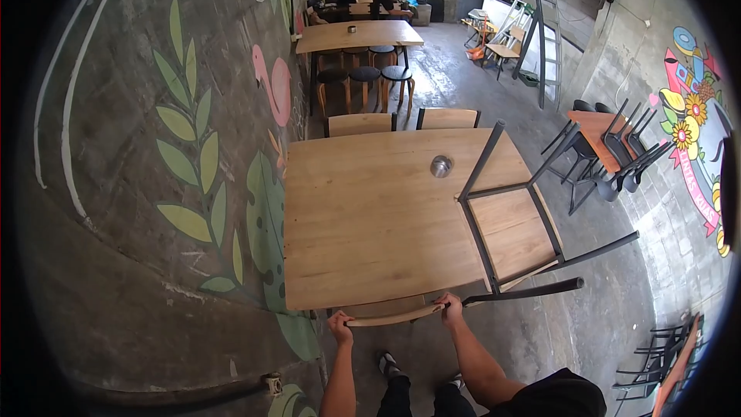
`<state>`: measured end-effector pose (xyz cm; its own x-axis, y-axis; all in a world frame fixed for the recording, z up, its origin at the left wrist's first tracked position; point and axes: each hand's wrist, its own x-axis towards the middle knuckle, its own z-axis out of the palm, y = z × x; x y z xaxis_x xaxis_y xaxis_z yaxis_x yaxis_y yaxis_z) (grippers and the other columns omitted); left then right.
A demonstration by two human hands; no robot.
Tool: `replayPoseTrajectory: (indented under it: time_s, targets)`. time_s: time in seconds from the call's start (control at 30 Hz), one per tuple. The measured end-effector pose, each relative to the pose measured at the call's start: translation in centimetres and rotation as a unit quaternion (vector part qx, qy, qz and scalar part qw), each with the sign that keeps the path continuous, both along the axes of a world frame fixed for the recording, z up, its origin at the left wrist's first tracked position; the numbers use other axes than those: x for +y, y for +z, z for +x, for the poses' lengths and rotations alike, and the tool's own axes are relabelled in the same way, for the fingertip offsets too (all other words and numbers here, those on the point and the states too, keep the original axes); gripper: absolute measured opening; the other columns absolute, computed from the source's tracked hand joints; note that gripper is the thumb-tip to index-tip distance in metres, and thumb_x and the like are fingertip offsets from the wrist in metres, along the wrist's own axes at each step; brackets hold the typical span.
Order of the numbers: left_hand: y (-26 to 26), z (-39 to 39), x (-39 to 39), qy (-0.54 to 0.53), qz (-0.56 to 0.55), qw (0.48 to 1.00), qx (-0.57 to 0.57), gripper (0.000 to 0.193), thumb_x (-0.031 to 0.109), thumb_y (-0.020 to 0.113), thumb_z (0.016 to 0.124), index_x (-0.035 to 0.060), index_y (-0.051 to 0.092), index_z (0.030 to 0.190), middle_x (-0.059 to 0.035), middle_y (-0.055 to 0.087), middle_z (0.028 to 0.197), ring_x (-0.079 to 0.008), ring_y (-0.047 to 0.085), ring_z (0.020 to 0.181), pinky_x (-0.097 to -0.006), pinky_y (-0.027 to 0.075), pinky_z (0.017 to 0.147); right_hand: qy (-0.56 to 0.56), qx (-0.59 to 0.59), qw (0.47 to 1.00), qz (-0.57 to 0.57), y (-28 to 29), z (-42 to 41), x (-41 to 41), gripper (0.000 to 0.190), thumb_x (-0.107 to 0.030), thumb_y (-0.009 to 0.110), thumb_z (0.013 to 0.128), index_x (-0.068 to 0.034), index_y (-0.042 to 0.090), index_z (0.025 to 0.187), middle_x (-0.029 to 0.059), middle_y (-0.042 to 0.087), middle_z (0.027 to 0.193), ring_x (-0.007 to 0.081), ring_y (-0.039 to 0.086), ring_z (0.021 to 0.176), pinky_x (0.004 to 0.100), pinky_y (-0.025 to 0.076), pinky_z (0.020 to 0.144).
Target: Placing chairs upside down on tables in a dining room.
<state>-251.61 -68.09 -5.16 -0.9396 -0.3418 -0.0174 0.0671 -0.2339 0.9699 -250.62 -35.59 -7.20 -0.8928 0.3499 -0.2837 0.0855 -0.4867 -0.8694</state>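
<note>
My left hand (341, 326) grips the left end of a chair's curved wooden backrest (399, 317). My right hand (451, 308) is closed around the right end of the same backrest. That chair stands at the near edge of a wooden table (370, 214), its seat partly hidden under the tabletop. To the right of my right hand, an upturned chair (509, 234) with a black metal frame rests on the tabletop, its legs pointing up and outward. A round metal ashtray or tin (441, 166) sits on the table's far half.
Two chairs (360, 125) stand at the table's far side. Beyond are round stools (365, 75) under another wooden table (359, 35), and two people seated. A painted wall (197, 127) runs along the left. A stepladder (541, 35) and stacked chairs (622, 139) are at right.
</note>
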Motion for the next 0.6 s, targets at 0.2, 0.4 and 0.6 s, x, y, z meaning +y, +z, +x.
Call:
replayPoseTrajectory:
  time_s: [0.2, 0.4, 0.6]
  targets:
    - [3.4, 2.4, 0.9, 0.033, 0.056, 0.998, -0.003, 0.023, 0.011, 0.045, 0.07, 0.0058, 0.03, 0.053, -0.0025, 0.032, 0.048, -0.013, 0.036, 0.045, -0.0272, 0.031, 0.047, -0.002, 0.005, 0.998, -0.065, 3.9, 3.1, 0.2, 0.006, -0.008, 0.049, 0.06, -0.006, 0.046, 0.056, 0.0054, 0.045, 0.057, 0.0198, 0.049, 0.06, 0.0306, 0.042, 0.066]
    - [8.5, 9.1, 3.9, 0.095, 0.002, 0.995, -0.005, 0.025, 0.009, 0.046, 0.071, 0.0013, 0.036, 0.049, -0.0033, 0.035, 0.045, -0.0133, 0.036, 0.042, -0.0275, 0.029, 0.043, 0.02, -0.051, 0.995, -0.089, 8.6, 11.3, 3.1, 0.009, -0.009, 0.05, 0.064, -0.008, 0.045, 0.058, 0.0015, 0.041, 0.058, 0.014, 0.043, 0.056, 0.0274, 0.036, 0.057]
    - [13.8, 16.5, 9.3, 0.12, -0.157, 0.98, -0.035, 0.025, 0.008, 0.047, 0.069, -0.0042, 0.043, 0.048, -0.0029, 0.039, 0.041, -0.0124, 0.038, 0.041, -0.0286, 0.028, 0.043, -0.008, -0.079, 0.994, -0.078, 11.8, 20.4, 8.1, 0.007, -0.011, 0.05, 0.066, -0.011, 0.045, 0.062, -0.0015, 0.042, 0.061, 0.0113, 0.042, 0.058, 0.0253, 0.035, 0.06]
